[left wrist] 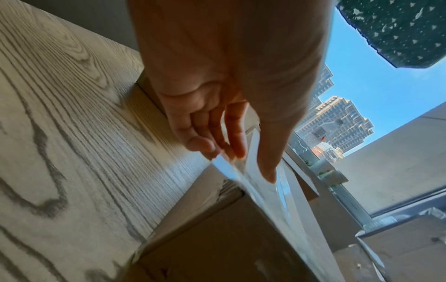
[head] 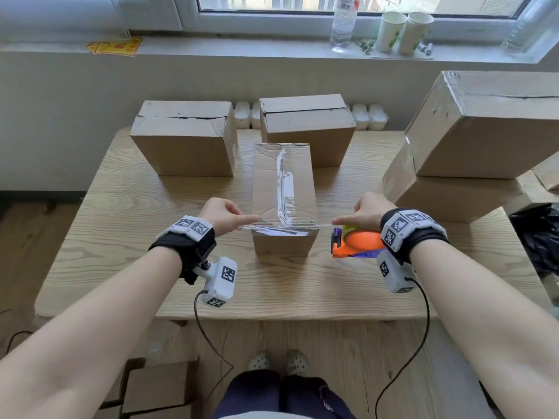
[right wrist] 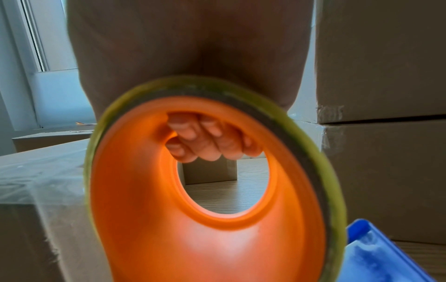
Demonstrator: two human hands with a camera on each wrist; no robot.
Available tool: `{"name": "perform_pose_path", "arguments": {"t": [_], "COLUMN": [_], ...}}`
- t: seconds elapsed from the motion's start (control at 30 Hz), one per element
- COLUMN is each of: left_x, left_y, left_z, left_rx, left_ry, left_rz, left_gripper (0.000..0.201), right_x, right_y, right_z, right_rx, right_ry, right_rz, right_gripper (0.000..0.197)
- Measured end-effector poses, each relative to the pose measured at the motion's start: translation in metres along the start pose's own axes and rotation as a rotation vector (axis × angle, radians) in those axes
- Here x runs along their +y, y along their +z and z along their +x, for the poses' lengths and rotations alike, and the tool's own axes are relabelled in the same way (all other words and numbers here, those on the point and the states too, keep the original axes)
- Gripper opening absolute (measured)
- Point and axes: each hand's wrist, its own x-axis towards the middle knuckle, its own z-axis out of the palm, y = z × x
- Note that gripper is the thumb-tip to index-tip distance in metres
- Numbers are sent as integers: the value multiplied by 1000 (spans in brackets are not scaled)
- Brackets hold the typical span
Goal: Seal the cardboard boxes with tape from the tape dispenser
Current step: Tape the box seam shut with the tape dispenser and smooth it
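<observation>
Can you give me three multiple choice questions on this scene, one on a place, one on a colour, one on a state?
1. Where is the tape dispenser?
A. On the windowsill
B. In the right hand, right of the middle box
C. On the floor

2. What colour is the dispenser's body?
A. Orange
B. Black
C. White

3. What state is the tape strip in?
A. Cut and lying on the table
C. Wound wholly on the roll
B. Stretched across the box's near end between both hands

Answers: 1 B, the right hand's fingers curl through its core. 2 A, head and right wrist views show orange plastic. 3 B, the left hand pinches its free end.
</observation>
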Motion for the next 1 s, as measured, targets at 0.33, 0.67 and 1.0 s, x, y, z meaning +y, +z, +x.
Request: {"name": "perform_pose_path", "arguments": {"t": [0.33, 0.67, 1.0], "left_x": [8, 30, 37], "left_y": [7, 25, 96], "left_z": [5, -18, -30], "left_rx": [-24, 66, -171], "left_ry": [-85, 500, 848], "left_rz": [185, 577, 822], "left_gripper": [43, 30, 62], "right_x": [-3, 0, 7], "right_y": [10, 9, 12], "right_z": [1, -4, -6], "right_rx": [-20, 12, 23], "right_ry": [30, 49, 65], "right_rz": [46, 102, 160], "right_gripper": [62, 61, 64]}}
